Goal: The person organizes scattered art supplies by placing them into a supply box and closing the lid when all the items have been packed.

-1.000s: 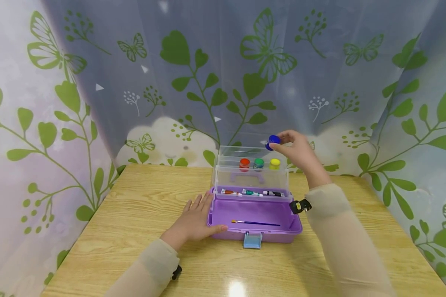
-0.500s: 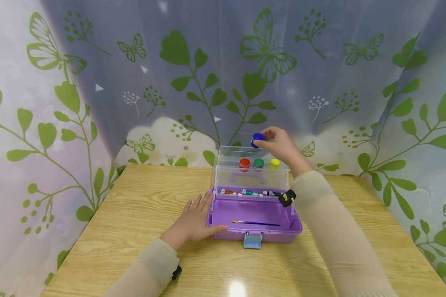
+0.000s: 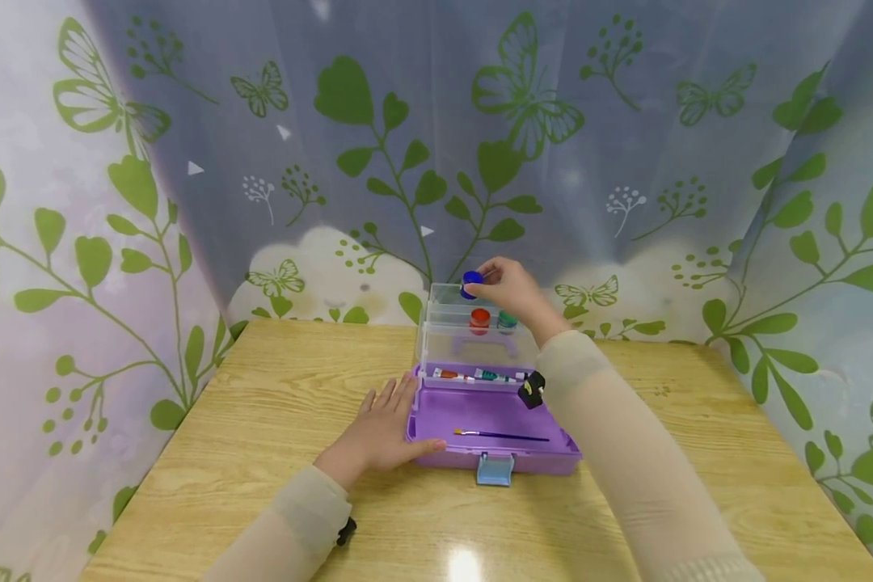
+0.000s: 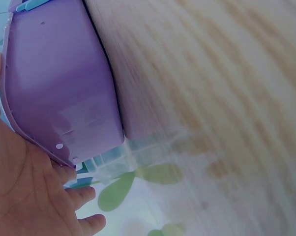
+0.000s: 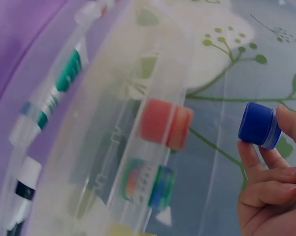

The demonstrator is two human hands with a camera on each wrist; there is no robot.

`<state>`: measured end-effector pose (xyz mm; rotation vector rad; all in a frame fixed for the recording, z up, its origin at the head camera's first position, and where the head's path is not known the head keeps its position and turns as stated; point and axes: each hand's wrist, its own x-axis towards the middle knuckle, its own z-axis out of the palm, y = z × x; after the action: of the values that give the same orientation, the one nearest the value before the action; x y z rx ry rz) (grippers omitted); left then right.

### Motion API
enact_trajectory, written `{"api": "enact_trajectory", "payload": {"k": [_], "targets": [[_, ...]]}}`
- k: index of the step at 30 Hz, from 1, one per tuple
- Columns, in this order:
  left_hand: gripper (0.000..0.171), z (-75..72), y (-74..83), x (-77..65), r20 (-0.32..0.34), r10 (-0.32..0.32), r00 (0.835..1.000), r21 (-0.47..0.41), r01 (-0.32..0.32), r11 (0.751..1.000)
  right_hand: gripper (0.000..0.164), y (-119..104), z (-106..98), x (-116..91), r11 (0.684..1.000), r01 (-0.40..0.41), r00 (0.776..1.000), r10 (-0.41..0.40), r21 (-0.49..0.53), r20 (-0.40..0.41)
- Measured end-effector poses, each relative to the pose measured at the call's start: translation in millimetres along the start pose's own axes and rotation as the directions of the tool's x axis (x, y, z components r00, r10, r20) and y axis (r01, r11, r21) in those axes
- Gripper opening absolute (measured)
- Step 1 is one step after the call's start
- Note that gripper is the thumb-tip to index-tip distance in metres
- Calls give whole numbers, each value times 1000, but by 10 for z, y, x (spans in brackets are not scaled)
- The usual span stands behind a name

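A purple plastic art box (image 3: 451, 462) stands with its clear lid and trays raised. My right hand (image 3: 515, 293) pinches a small blue paint jar (image 3: 471, 283) between thumb and fingers, just above the upper clear tray. In that tray sit a red paint jar (image 3: 479, 322) and a green paint jar (image 3: 508, 321). My forearm side hides the yellow jar (image 5: 121, 231) in the head view, but its edge shows in the right wrist view. The left hand (image 3: 378, 432) rests against the box's left side, fingers straight, thumb over the front rim.
Paint tubes lie in the lower tray, among them an orange one (image 3: 451, 375) and a teal one (image 3: 491, 376). A thin paintbrush (image 3: 505, 436) lies on the box floor. The light blue latch (image 3: 495, 469) hangs open at the front. A patterned curtain (image 3: 335, 202) rises behind the wooden table (image 3: 298, 364).
My right hand has carried the blue paint jar leftward, from above the yellow jar to above the red one, and slightly lower at the end. The left hand has stayed put.
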<state>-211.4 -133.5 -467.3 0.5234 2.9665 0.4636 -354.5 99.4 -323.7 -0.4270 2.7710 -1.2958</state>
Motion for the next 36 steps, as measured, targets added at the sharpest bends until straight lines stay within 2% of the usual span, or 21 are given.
{"api": "enact_trajectory", "payload": {"k": [12,20,30,36], "targets": [[115,-11,-5,1,-5,8,1000,11,-8,1000,42,36,283,17,995,-25,999,30,-99,46],[117,-4,-14,3,3,13,1000,23,-13,1000,42,63,414,54,998,-26,997,29,-55,68],[116,-31,11,3,13,2,1000,17,-2,1000,43,51,491,61,978,20,999,-11,-210,44],[115,-27,5,-4,15,-3,1000,16,2,1000,41,52,534,68,972,20,999,-11,-234,40]]}}
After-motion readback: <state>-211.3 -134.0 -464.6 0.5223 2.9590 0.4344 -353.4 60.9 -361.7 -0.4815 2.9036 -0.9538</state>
